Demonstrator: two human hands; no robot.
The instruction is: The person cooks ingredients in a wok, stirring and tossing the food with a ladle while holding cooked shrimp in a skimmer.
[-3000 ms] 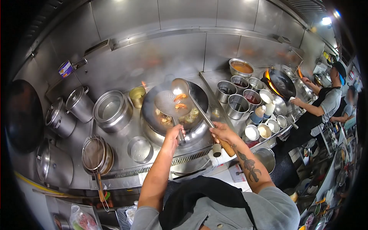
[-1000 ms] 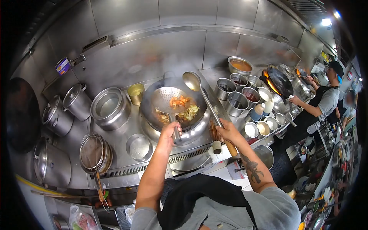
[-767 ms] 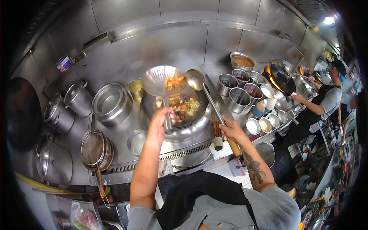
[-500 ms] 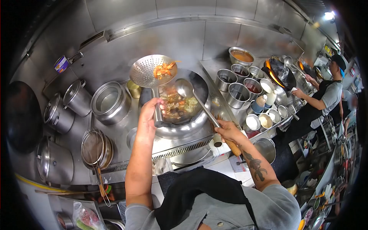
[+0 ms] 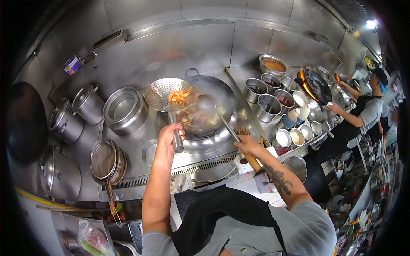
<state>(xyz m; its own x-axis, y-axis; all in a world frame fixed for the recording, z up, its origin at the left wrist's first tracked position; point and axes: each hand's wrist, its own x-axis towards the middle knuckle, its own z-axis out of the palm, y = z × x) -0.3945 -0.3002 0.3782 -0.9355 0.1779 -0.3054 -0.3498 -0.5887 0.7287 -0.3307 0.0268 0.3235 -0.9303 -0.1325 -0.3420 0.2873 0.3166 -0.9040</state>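
Observation:
My left hand [image 5: 171, 135] is closed round the handle of a perforated metal strainer [image 5: 159, 94], held over the left side of a dark wok [image 5: 223, 91]. Several orange food pieces [image 5: 180, 97] lie in the strainer's bowl. With my right hand [image 5: 248, 145] I grip the long handle of a ladle [image 5: 206, 102], whose bowl is down over the wok, blurred by steam. Mixed cooked food [image 5: 192, 118] sits in the wok, partly hidden by the strainer and ladle. Close to my right hand stands a bristled bamboo brush [image 5: 243, 130].
Several metal pots [image 5: 124, 112] stand on the left, with stacked wire sieves [image 5: 104, 161] in front. To the right are sauce containers [image 5: 268, 106], squeeze bottles [image 5: 292, 116] and a bowl of orange liquid [image 5: 273, 65]. Beyond them, a co-worker [image 5: 370, 110] handles another wok [image 5: 315, 83] near flames.
The strainer has come down a little relative to the wok, and the wok's loop handle now shows behind it. The ladle has shifted slightly in my right hand. My view has moved slightly.

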